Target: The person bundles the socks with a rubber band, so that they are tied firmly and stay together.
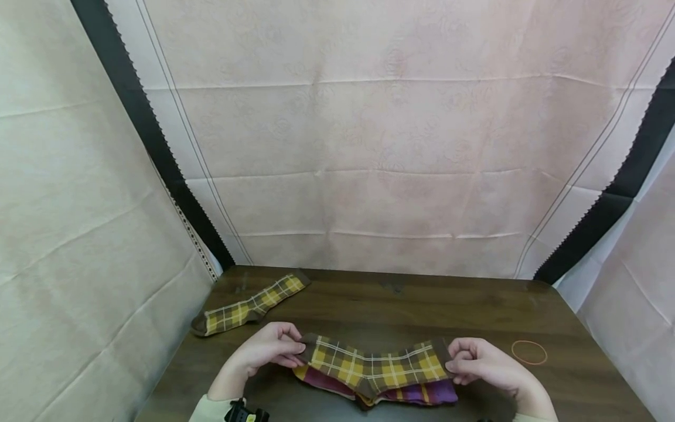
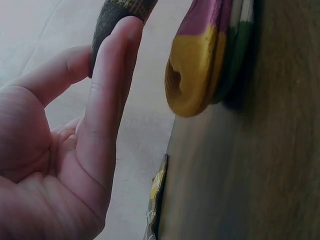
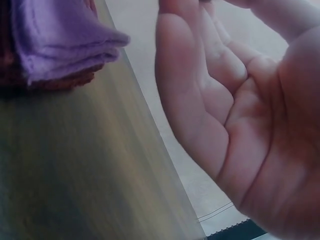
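Yellow-and-brown plaid covers the held sock (image 1: 377,368), which spans the space between your hands above the near part of the tabletop (image 1: 453,313); treat this sock as the centre of the dial.

Your left hand (image 1: 270,349), at 9 o'clock, pinches the sock's dark left end between thumb and index finger, the index finger nearly straight. Your right hand (image 1: 487,364), at 3 o'clock, pinches the dark right end, with its other fingers bent toward the palm. The right wrist view cuts off this grip at the top.

At 12 o'clock, dark wood runs to the far edge, where pale cloth (image 1: 401,176) rises. A wide stretch of wood also lies at 1 to 2 o'clock. At 3 o'clock, past your right hand, a thin orange band (image 1: 546,354) lies before the right edge. At 10 o'clock, a matching second sock (image 1: 252,306) lies slantwise, one end reaching the left edge.

The held sock sags slightly at its middle; its heel points to 6 o'clock, and white lines cross the plaid. Beneath it lies a sock stack (image 1: 429,392) showing purple, maroon and yellow. The left wrist view shows the sock's left end apart from the stack; contact at the middle cannot be told.
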A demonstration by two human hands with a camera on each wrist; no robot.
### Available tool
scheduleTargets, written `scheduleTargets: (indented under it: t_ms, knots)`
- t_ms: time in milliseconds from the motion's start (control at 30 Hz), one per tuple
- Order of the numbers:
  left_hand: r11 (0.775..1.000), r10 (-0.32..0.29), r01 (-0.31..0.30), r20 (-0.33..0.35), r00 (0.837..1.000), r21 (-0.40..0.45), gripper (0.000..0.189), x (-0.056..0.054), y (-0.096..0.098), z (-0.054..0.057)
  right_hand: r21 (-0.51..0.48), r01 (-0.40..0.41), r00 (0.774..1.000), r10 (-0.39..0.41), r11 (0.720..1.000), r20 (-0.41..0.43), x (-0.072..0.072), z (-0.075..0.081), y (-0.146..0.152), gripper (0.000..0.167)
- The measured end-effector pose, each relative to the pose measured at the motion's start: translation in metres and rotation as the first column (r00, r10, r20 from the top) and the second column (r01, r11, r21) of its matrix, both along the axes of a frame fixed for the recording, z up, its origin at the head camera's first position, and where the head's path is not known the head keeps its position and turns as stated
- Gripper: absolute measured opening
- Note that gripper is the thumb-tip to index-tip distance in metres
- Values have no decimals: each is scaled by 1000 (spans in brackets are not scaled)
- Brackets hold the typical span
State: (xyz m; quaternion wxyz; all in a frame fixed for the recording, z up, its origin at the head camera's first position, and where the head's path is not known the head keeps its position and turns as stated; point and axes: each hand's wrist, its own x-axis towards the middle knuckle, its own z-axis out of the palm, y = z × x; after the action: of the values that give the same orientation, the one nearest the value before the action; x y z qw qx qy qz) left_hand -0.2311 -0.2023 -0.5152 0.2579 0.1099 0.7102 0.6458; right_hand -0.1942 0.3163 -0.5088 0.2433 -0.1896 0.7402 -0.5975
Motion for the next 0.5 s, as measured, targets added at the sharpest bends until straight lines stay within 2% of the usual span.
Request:
scheduleTargets:
  t_ms: [267, 500]
  knots:
    - [1000, -14, 14, 2, 1000, -21, 21, 1, 1, 0, 13, -28, 999, 28, 1000, 34, -1, -6, 0, 27]
    - [999, -12, 12, -4, 1000, -51, 22, 2, 1, -1, 57, -19, 997, 16, 998, 69, 0, -8, -3, 15]
